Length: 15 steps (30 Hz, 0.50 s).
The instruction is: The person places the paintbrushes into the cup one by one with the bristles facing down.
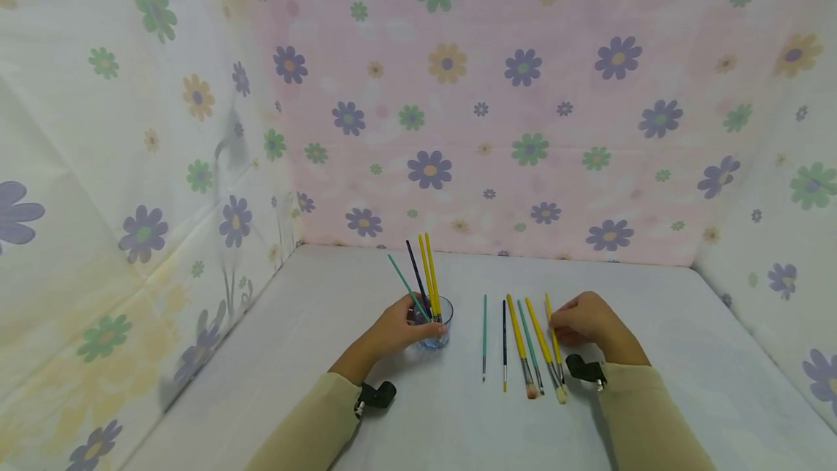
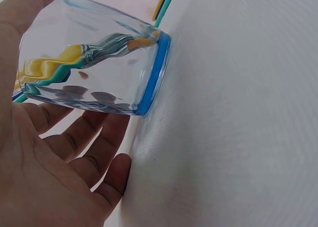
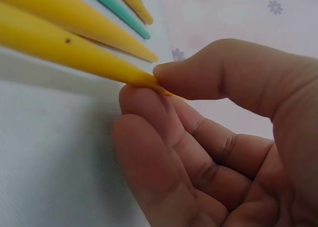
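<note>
R hand (image 1: 591,322) pinches yel. brush (image 3: 74,50), cut off in R wrist view; L hand (image 1: 394,327) grips glass (image 2: 107,70).

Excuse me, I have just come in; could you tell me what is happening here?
A person's left hand holds a clear glass with four brushes leaning in it, while the right hand pinches a yellow brush by its handle. Five other brushes lie beside it on the white table.
</note>
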Available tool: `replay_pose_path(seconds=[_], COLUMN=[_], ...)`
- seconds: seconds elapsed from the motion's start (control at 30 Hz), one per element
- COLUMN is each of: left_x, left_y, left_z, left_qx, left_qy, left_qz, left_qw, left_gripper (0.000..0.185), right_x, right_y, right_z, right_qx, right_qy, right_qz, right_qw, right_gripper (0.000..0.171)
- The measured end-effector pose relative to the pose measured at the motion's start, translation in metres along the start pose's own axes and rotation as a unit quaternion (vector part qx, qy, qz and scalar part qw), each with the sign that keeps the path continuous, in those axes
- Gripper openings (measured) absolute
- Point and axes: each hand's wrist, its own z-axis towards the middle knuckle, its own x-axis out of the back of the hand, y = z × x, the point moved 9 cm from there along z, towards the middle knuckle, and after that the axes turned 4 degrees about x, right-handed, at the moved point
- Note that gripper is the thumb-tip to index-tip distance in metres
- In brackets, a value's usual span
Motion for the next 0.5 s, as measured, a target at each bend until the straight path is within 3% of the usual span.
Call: replay_pose_path(seconds=[0.5], left_x=[-0.001], left_y=[0.001], left_z=[0.001], left_qx=[-0.003], left_qy=[-0.001], left_qz=[-0.007], left_qw=[1.0], left_gripper=[0.074], right_x=[0.007], right_y=[-0.016], right_z=[-0.003], right_qx=[0.037], right_qy=[0.032], right_qz=[0.075], right_qw=[0.996], right_gripper=[0.039])
